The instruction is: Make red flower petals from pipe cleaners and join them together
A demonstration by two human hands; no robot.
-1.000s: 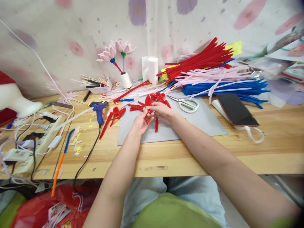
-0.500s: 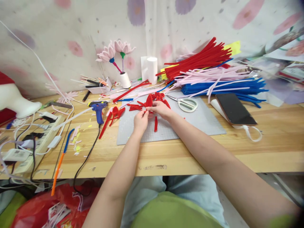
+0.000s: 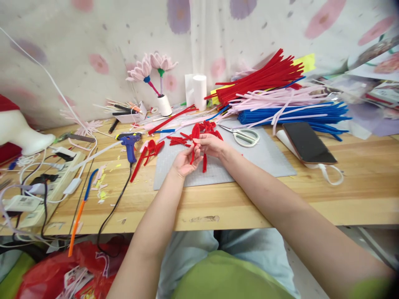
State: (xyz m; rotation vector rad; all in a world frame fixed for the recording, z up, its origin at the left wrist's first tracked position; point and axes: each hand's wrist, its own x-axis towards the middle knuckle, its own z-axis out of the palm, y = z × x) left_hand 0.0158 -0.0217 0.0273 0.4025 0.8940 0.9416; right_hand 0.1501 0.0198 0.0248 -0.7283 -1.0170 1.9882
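Observation:
Between my hands, above the grey cutting mat [image 3: 249,164], is a red pipe-cleaner petal [image 3: 195,131], its loop standing up and a stem hanging below. My right hand [image 3: 209,144] pinches it at the base of the loop from the right. My left hand [image 3: 186,161] has thumb and fingertips closed on the stem just below. Several red pipe-cleaner pieces [image 3: 177,140] lie on the mat to the left, and more looped red pieces [image 3: 208,126] sit behind my right hand. One short red strip [image 3: 205,162] rests just in front of my hands.
Green-handled scissors [image 3: 246,137] lie at the mat's back right. A blue glue gun [image 3: 129,147] stands left, its cord running over the table edge. Bundles of red [image 3: 258,81] and blue pipe cleaners [image 3: 289,115] fill the back right. A phone [image 3: 308,142] lies right; a power strip [image 3: 59,182] lies left.
My left hand has turned palm-up and its fingers have opened out somewhat. The petal's stem now shows below the fingertips, and its loop looks narrower. My right hand has barely moved.

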